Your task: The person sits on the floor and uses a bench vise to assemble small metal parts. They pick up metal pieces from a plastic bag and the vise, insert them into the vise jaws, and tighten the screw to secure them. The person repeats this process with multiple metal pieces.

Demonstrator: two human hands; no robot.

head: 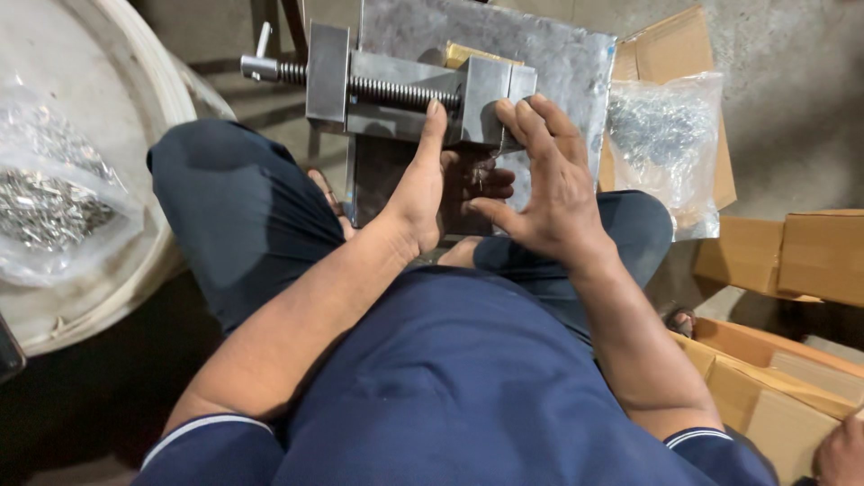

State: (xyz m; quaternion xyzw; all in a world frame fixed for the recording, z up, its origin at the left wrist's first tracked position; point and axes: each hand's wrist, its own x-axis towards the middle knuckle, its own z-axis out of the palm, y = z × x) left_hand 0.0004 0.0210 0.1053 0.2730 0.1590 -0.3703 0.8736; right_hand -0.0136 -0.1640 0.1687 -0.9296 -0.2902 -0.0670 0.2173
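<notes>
On a concrete floor [783, 135], the steel vise [405, 90] sits at twelve o'clock, both hands' fingers [531, 121] pressed around something tiny and hidden at its jaws, the left hand [423, 193] and right hand [549, 189] neither clenched; bags [666, 135] of metal bits flank at three and nine.

One steel vise [409, 90], two plastic bags [666, 144] of metal parts, three cardboard boxes [823, 256]

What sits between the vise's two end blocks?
A threaded screw spans the gap between the vise blocks, with the left hand thumb resting against it, in the head view.
</notes>
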